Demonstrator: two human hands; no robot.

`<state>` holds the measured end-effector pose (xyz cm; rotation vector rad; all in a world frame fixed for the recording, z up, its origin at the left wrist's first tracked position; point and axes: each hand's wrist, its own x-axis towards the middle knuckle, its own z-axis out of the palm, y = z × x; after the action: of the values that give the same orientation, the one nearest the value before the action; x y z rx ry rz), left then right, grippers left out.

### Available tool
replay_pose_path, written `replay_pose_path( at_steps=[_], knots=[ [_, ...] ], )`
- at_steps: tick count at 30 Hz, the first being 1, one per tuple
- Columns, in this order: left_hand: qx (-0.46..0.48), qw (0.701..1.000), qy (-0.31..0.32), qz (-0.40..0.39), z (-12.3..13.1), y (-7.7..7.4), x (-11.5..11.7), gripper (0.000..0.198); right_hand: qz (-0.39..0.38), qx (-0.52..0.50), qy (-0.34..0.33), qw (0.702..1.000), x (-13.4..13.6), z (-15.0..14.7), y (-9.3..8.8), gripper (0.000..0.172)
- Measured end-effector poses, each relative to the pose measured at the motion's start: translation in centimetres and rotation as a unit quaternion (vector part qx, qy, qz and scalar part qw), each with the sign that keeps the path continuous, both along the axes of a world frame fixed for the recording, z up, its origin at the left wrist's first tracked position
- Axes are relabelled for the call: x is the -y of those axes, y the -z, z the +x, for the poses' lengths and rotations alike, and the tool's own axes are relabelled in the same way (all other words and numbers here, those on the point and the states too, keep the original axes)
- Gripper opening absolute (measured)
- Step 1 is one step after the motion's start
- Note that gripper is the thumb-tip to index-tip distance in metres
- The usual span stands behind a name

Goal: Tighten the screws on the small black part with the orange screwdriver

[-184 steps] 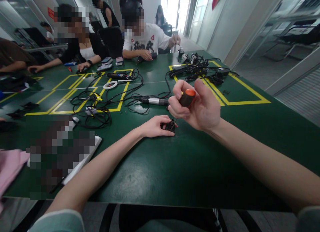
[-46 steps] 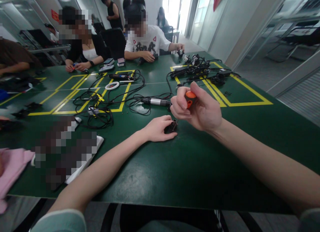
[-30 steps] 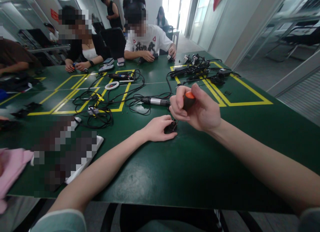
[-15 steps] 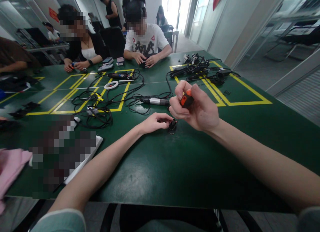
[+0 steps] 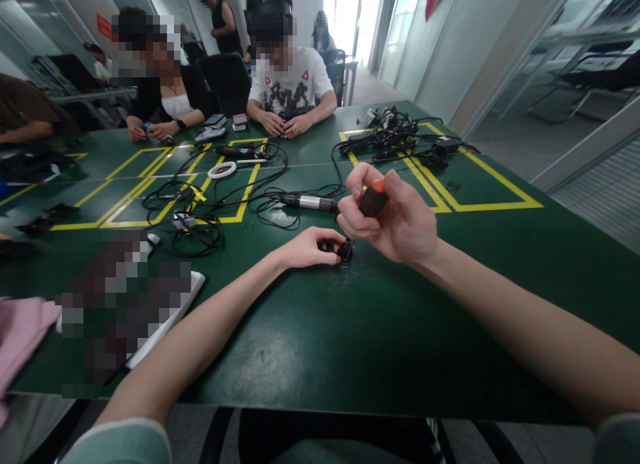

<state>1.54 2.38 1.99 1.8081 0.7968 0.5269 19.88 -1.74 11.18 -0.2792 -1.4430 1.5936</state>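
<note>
- Green tabletop (image 5: 310, 357), laid out with yellow tape, spans the room; glass partitions stand behind.
- Far left, a pink cloth (image 5: 25, 334) lies at the near edge, with a flat white-edged thing (image 5: 196, 284) to its right, its face masked.
- Beyond that are tangled black cables (image 5: 200, 241) and a white ring (image 5: 221, 170).
- Across the table, a co-worker in a white shirt (image 5: 295, 84) has both hands together around something dark, too small to identify.
- Nearer, a silver-and-black cylinder (image 5: 310, 203) lies on its side.
- The left hand (image 5: 311, 249) reaches in below it, thumb and fingers drawn narrow around a small black part (image 5: 345, 249), which sits on the tabletop with its tube-like top pointing up.
- Just right, a black-and-orange screwdriver (image 5: 374, 197) slants down towards that part; whether its tip is seated cannot be told.
- The right hand (image 5: 400, 217) grips its handle in curled fingers.
- Work on the part looks under way, not finished: part steadied, tool at it. How much is fastened or loosened does not show.
- Farther right, small dark pieces (image 5: 453, 185) lie inside a taped rectangle.
</note>
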Motion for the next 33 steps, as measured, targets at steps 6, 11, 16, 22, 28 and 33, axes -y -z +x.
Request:
replay_pose_path(
  at_steps=[6,11,16,22,28,33],
  knots=[
    [-0.01,0.999,0.003,0.032,0.08,0.38,-0.19,0.037,0.01,-0.004,-0.003,1.0,-0.06,-0.15,-0.09,0.05],
    [-0.018,0.999,0.008,0.026,0.16,0.23,-0.07,0.033,-0.005,0.015,-0.021,1.0,-0.06,-0.13,-0.36,0.06],
    [-0.02,0.999,0.01,0.034,0.17,-0.04,0.12,0.03,-0.004,-0.005,-0.028,1.0,0.01,0.04,-0.08,0.056],
    [-0.015,0.999,0.007,0.039,0.1,0.25,-0.12,0.034,0.012,-0.008,-0.016,1.0,-0.05,-0.11,-0.05,0.049],
    [-0.016,0.999,0.013,0.04,0.16,0.01,0.0,0.034,0.008,0.005,-0.016,1.0,-0.13,-0.15,-0.32,0.057],
    [-0.017,0.999,0.014,0.035,0.15,0.19,-0.01,0.033,0.003,-0.007,-0.008,1.0,-0.06,-0.06,-0.01,0.051]
  ],
)
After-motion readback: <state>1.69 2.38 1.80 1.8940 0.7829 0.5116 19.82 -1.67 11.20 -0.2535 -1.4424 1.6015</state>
